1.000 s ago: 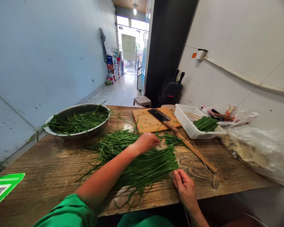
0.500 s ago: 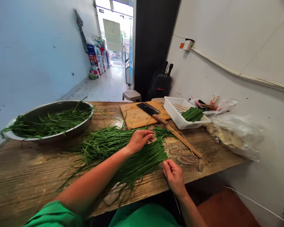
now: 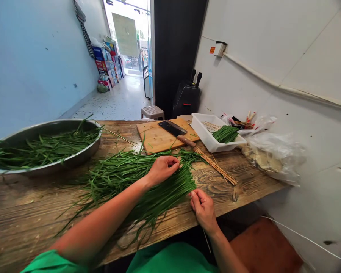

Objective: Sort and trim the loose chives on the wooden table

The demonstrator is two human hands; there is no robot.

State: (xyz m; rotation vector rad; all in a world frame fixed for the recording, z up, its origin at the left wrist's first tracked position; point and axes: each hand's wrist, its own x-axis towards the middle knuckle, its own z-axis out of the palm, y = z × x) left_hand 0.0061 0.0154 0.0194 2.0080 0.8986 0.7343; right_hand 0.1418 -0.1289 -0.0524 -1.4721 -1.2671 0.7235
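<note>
Long green garlic chives (image 3: 165, 193) lie in a row across the wooden table, cut ends to the right and loose leaf ends trailing left. My left hand (image 3: 163, 168) rests over the row's far side, its thumb and fingers pinched on chives near the cut ends. At the row's near right corner, my right hand (image 3: 203, 208) is closed on a thin skewer (image 3: 207, 240); its lower end shows below the hand, past the table edge. Where the skewer's other end lies is hidden by the chives. More chives (image 3: 116, 168) are heaped behind my left forearm.
A metal basin (image 3: 98, 142) of greens stands left. Behind the chives lie a cutting board (image 3: 147, 138), a cleaver (image 3: 173, 129) and a bundle of bamboo skewers (image 3: 218, 168). A white plastic tub (image 3: 213, 146) and a plastic bag (image 3: 284, 155) are at the right.
The camera view has shifted, so the scene sits slightly further left. Both hands keep nearly the same hold and place at the chives.
</note>
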